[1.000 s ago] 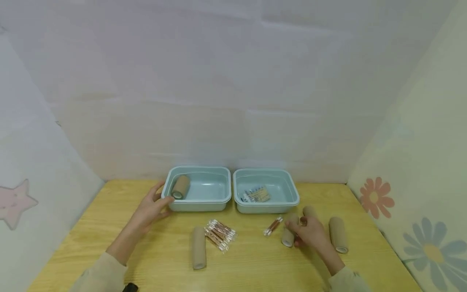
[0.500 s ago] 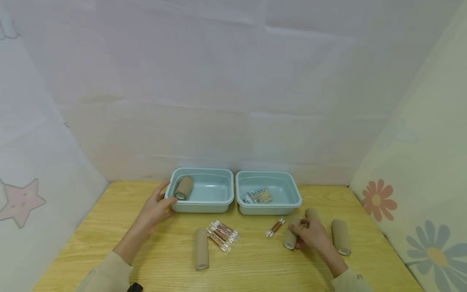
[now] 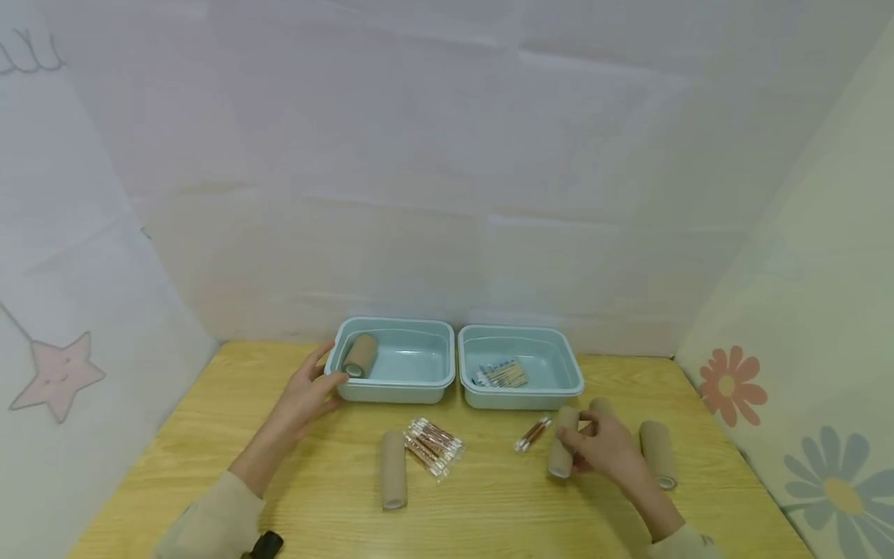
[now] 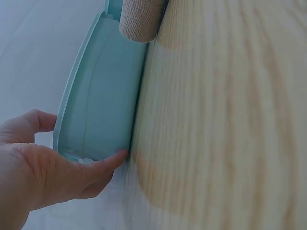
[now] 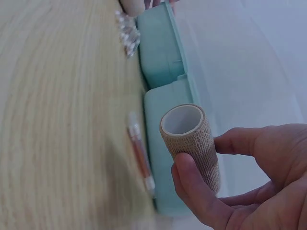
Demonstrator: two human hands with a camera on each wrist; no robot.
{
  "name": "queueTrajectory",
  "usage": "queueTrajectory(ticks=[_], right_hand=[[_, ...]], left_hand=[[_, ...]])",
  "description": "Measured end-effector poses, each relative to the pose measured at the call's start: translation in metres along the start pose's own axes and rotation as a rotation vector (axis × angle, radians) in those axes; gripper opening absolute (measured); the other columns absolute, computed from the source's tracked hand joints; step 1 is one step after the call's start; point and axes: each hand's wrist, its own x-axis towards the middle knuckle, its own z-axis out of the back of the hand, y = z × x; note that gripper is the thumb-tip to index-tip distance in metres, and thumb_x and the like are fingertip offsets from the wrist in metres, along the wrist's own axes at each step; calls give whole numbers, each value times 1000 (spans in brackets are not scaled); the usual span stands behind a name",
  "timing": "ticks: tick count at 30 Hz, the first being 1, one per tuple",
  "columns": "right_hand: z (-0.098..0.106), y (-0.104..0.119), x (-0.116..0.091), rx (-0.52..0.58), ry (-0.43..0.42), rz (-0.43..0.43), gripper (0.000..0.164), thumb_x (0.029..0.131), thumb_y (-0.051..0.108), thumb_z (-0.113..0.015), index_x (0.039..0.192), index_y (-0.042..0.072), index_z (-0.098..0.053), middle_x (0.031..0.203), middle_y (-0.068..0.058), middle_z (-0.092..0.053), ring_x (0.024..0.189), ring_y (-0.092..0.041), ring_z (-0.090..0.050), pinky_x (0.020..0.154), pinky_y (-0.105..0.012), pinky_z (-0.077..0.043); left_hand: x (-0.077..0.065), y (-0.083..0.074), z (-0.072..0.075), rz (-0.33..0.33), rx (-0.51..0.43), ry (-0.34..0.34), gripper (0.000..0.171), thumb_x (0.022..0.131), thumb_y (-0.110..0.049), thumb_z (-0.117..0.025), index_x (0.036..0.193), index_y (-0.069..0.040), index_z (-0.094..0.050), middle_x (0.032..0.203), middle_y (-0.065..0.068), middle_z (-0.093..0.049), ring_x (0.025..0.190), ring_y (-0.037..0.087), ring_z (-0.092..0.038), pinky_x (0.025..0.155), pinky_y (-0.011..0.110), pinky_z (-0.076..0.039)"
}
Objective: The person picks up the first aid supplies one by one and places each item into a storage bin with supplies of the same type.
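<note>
My right hand (image 3: 604,446) pinches a tan elastic bandage roll (image 5: 199,148) between thumb and fingers. In the right wrist view the roll's hollow core faces the camera, and a shadow falls on the table beside it. My left hand (image 3: 303,396) grips the left end of a light blue plastic tub (image 3: 398,394), thumb and fingers spread between rim and base. Inside that tub lies one bandage roll (image 3: 361,355). The second blue tub (image 3: 520,400), just to the right, contains a packet of cotton swabs (image 3: 503,374).
Brown-tipped packaged swabs (image 3: 433,446) lie in front of the left tub beside another bandage roll (image 3: 393,470). A smaller swab packet (image 3: 533,433) is before the right tub. Two more rolls, one behind the right hand (image 3: 601,406) and one right of it (image 3: 658,454), rest on the table (image 3: 489,512).
The bandage roll in my right hand has come up slightly, and more of its upper end shows. My left hand stays on the tub. The head view has shifted a little to the left.
</note>
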Motion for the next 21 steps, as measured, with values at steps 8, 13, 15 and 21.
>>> queueTrajectory(ticks=[8,13,15,21], right_hand=[[8,36,-7,-35,30,97,69,95,31,-75,144,-9,-45,97,-15,-65,66,-26,-71,62,-40,-61],[9,59,-3,-58,53,137,69,97,31,-72,146,-8,-43,104,-18,-62,69,-25,-71,66,-40,-61],[9,69,2,-77,63,154,72,97,33,-72,147,-8,-41,108,-19,-61,70,-24,-71,70,-41,-60],[3,97,18,-203,49,211,75,97,40,-71,148,-7,-42,111,-18,-63,75,-20,-69,72,-41,-58]], left_hand=[[3,3,0,1,-9,-19,84,98,-13,-65,165,-26,-17,156,26,-29,134,42,-40,101,57,-45],[1,3,-1,-1,-22,-17,82,98,-12,-64,165,-28,-20,157,26,-31,136,39,-38,102,55,-45],[0,3,-1,-6,-29,-14,81,98,-11,-63,165,-28,-20,158,25,-30,137,40,-38,102,55,-44],[-1,3,-3,-19,-45,-24,80,98,-10,-64,164,-26,-23,157,25,-33,133,41,-42,102,57,-44]])
